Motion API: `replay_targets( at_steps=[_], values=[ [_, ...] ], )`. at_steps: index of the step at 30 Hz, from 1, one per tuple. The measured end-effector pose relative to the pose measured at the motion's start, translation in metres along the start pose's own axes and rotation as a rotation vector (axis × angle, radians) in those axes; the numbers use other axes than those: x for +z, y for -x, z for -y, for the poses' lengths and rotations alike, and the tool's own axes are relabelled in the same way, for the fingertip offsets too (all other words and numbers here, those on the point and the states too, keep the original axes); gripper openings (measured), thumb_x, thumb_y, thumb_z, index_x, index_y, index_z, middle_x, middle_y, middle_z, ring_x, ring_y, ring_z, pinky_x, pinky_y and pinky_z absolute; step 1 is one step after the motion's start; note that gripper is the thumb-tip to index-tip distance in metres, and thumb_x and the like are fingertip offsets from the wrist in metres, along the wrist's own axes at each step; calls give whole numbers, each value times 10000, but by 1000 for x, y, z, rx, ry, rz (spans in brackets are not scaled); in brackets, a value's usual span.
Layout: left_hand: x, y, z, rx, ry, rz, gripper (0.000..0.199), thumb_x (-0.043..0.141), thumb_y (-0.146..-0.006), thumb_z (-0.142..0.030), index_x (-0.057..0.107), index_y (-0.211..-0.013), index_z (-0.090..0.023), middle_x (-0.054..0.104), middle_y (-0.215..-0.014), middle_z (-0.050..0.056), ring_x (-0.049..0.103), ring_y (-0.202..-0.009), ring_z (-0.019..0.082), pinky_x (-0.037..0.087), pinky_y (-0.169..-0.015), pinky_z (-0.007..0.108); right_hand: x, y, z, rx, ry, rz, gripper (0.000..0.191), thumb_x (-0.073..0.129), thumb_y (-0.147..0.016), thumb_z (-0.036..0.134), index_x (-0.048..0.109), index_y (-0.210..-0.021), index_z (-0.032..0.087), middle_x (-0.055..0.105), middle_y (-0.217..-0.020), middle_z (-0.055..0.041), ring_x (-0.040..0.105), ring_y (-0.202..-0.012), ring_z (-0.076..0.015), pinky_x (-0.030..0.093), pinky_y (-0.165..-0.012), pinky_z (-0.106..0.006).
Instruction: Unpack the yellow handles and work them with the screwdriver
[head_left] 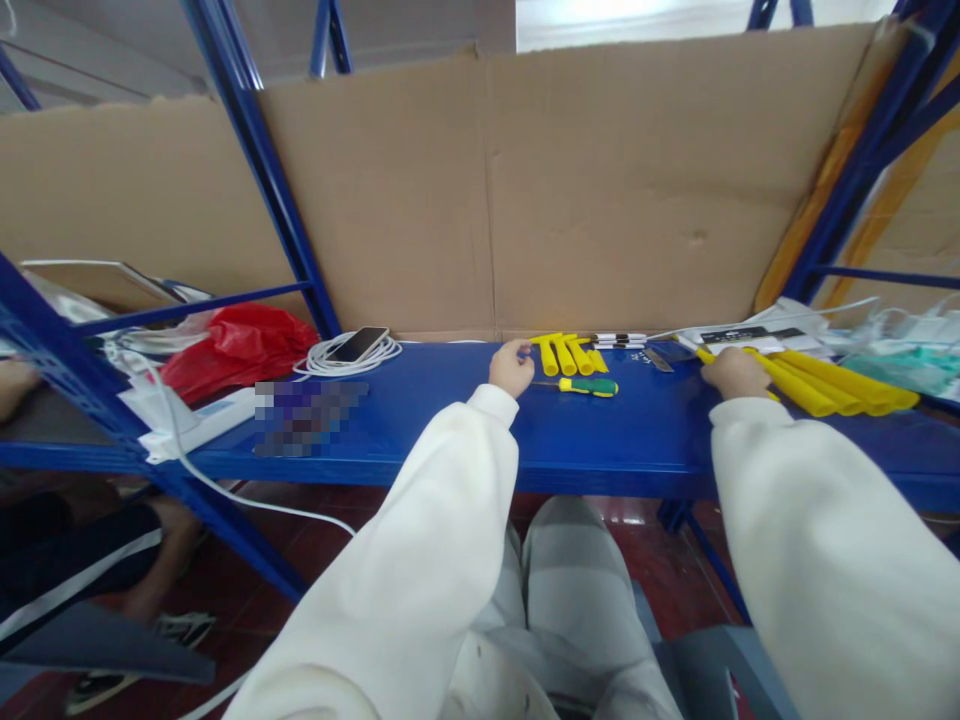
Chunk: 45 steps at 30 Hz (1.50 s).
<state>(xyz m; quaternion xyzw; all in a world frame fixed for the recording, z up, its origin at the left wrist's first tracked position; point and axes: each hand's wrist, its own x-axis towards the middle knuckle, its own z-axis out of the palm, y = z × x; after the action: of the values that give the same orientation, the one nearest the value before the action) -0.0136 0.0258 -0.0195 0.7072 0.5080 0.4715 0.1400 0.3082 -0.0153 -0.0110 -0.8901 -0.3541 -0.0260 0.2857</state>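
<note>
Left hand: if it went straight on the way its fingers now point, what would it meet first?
The left hand would probably meet the short yellow tubes first, though depth is unclear.

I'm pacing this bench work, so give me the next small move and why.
Probably draw one long yellow tube leftward with the right hand: that hand is at the row's left end, while the left hand is beside the short yellow pieces, near the green-and-yellow screwdriver.

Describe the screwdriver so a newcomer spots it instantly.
On the blue shelf, look just right of the left hand. The screwdriver lies sideways in front of the short yellow pieces; its green-and-yellow handle sets it apart from them.
</note>
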Motion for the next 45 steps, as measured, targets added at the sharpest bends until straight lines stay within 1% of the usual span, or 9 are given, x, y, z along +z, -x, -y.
replay_targets(
  at_steps=[3,7,14,18,24,32,40,43,45],
  values=[
    [-2,1,-1,-8,-10,1,397,544,-801,-8,736,-1116,-154,767,-1091,75,709,-965,170,542,-963,281,-8,1,7,-41,-95,30,352,547,-841,91,675,-1160,18,641,-1196,-340,603,-1211,-384,466,-936,-438],
    [-2,1,-2,-13,-5,-31,413,549,-805,-14,716,-1158,-150,749,-1136,86,709,-937,171,543,-963,289,-13,4,20,-129,-349,-75,417,487,-920,130,578,-1311,19,617,-1304,-304,597,-1216,-305,443,-988,-381],
    [3,-2,3,23,152,-160,599,633,-873,-179,494,-1455,-191,588,-1442,127,686,-1110,210,510,-1038,330,-14,25,71,-602,-617,-175,447,556,-876,186,545,-1311,85,675,-1260,-202,646,-1125,-251,464,-1015,-389],
    [5,-6,8,53,250,-217,739,670,-885,-276,350,-1549,-221,415,-1597,138,489,-1409,249,404,-1155,354,2,42,115,-786,-621,-166,476,588,-865,262,545,-1323,142,711,-1167,-148,668,-1079,-281,498,-968,-427],
    [9,-10,14,70,397,-311,826,730,-842,-404,344,-1544,-202,358,-1623,173,351,-1503,282,293,-1226,416,40,76,145,-981,-557,-108,486,532,-910,344,546,-1363,167,719,-1177,-162,678,-1071,-324,524,-918,-466],
    [10,-12,12,122,530,-290,471,766,-793,-266,605,-1233,-215,672,-1304,137,595,-1297,272,391,-1162,417,46,97,130,-1065,-351,-75,524,496,-920,306,517,-1424,165,701,-1248,-172,688,-1068,-347,541,-899,-468],
    [12,-13,7,60,727,-252,387,711,-772,-91,540,-1092,-226,740,-1021,67,723,-997,182,510,-1011,350,51,91,126,-1050,-395,-98,506,502,-922,335,530,-1402,175,720,-1196,-159,697,-1024,-335,551,-868,-457],
    [15,-14,8,0,703,-191,299,699,-767,-70,550,-988,-204,729,-820,36,729,-873,187,529,-957,359,51,93,125,-1046,-390,-88,489,510,-917,323,540,-1385,185,721,-1192,-154,696,-1029,-334,553,-863,-456],
    [17,-13,8,13,697,-124,251,701,-767,-84,581,-959,-193,743,-846,56,729,-887,201,530,-955,366,51,94,126,-1042,-382,-81,481,508,-916,312,544,-1379,186,719,-1198,-156,695,-1034,-340,554,-865,-465]
  ],
)
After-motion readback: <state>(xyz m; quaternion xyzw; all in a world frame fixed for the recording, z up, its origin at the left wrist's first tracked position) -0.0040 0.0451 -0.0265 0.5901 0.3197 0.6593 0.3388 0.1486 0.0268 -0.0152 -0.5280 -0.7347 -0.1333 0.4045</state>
